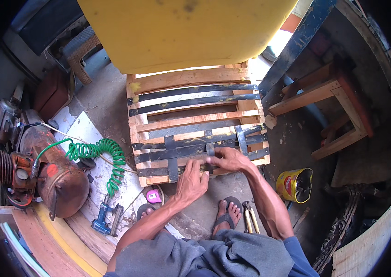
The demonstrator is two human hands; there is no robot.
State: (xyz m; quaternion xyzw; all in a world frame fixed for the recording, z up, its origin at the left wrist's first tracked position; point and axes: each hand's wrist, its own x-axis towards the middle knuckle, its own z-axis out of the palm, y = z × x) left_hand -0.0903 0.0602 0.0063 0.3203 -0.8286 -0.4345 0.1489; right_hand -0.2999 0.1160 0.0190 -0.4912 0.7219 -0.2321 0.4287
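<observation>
In front of me stands a wooden seat frame (195, 126) with several slats and black elastic straps (191, 151) stretched across it. A short upright strap (210, 148) crosses the strips near the front edge. My right hand (230, 160) is closed with thumb and fingers at this strap's lower part. Close beside it on the left, my left hand (192, 181) has its fingers bent together at the front rail, by the same strap; what they hold is hidden. Other short straps cross the long ones to the left (171, 159) and right (241, 139).
A yellow foam pad (186, 34) rises behind the frame. On the left are a rusty air compressor (62, 177), a green coiled hose (110, 159), a blue staple gun (107, 219) and a pink tape measure (154, 196). Pincers (251, 218) and a yellow bucket (293, 184) sit on the right.
</observation>
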